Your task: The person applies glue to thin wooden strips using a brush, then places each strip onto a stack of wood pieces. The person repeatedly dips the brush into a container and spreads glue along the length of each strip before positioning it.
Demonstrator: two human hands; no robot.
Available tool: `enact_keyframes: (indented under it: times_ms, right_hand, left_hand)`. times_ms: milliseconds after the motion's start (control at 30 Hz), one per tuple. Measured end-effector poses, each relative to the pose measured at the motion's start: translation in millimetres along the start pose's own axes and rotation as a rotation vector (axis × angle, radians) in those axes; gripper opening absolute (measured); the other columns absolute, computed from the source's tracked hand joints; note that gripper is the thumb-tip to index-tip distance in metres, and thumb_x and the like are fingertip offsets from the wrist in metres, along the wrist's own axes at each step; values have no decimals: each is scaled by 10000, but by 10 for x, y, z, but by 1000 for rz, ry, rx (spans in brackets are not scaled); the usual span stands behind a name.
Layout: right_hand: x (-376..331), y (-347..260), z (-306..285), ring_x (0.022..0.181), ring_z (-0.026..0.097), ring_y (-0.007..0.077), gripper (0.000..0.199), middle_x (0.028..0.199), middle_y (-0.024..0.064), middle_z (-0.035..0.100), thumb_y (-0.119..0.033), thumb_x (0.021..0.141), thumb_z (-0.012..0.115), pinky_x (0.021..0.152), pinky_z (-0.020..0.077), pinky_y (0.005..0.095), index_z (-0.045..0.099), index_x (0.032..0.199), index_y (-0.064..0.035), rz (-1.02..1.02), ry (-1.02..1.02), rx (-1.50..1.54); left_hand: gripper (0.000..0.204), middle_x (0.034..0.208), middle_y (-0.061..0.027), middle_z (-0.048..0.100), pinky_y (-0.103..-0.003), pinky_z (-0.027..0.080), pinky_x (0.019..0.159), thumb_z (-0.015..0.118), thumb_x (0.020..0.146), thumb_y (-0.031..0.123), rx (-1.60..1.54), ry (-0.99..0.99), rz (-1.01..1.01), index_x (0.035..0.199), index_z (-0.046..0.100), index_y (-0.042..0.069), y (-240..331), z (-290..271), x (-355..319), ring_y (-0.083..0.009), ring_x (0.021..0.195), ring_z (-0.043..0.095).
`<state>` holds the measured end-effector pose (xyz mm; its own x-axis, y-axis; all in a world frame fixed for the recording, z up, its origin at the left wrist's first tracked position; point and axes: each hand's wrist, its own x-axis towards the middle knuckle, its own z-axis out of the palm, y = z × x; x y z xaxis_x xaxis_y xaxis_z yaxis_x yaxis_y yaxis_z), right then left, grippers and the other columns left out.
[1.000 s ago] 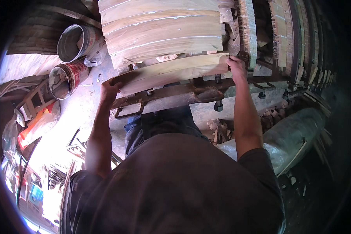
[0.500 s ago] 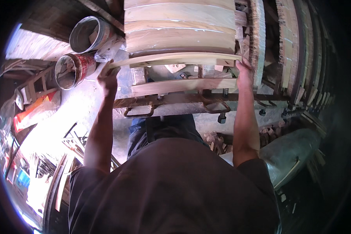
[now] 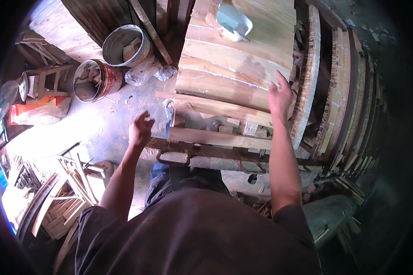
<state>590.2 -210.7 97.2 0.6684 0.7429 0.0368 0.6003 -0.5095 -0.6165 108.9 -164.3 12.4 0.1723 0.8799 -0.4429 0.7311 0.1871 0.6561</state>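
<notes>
My left hand (image 3: pixel 141 129) is empty, its fingers apart and bent, in the air left of the wooden strips. My right hand (image 3: pixel 280 95) reaches forward with fingers stretched, over the right edge of a panel of pale boards (image 3: pixel 234 68) laid side by side. White streaks run along the panel's seams. A long wooden strip (image 3: pixel 215 107) lies across just in front of the panel, its left end sticking out past it; my right wrist is near its right end. A second wooden strip (image 3: pixel 220 136) lies nearer me, along a metal clamp bar (image 3: pixel 202 161) with loop handles.
On the panel stands a white-rimmed tub (image 3: pixel 234 20) with a handle sticking out. Two buckets, a grey one (image 3: pixel 126 46) and a red one (image 3: pixel 97 80), hold wood scraps at the left. Curved panels (image 3: pixel 335 91) stand in a row at the right. Wood offcuts (image 3: pixel 62 208) are piled at lower left.
Both hands have let go of the wooden strip, which now rests in front of the panel. The view has turned, bringing the tub into sight.
</notes>
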Motion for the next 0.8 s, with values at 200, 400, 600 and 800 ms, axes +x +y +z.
enact_keyframes:
  times_ms: [200,400,600,800]
  right_hand:
    - [812,-854,578,1038,655,359,446,1140,193,679,-153,857,668,904,504,396,614,1300,-154,-43,-207,-208]
    - [1323,-1066,873,1065,631,365,295,1131,181,669,-166,883,640,907,497,429,697,1172,-157,-244,-288,-192]
    - [1522,-1323,897,983,634,377,246,1024,184,667,-150,878,618,858,503,449,716,1104,-144,-366,-131,-246]
    - [1570,-1484,892,1000,618,366,248,984,151,647,-124,885,608,864,482,448,721,1102,-162,-356,-321,-519]
  left_hand:
    - [398,1067,-190,695,-417,519,852,685,837,265,157,-25,-138,1171,678,49,7,-72,-519,-351,927,679]
    - [369,1041,-135,701,-427,495,890,637,871,306,150,107,-382,1137,683,55,332,-40,-454,-336,1016,641]
    - [292,989,-128,692,-426,503,860,643,861,246,211,121,-81,1073,681,49,120,-56,-558,-335,976,632]
    - [258,957,-140,687,-435,507,831,644,844,223,266,120,-61,1035,682,53,193,-79,-530,-335,933,632]
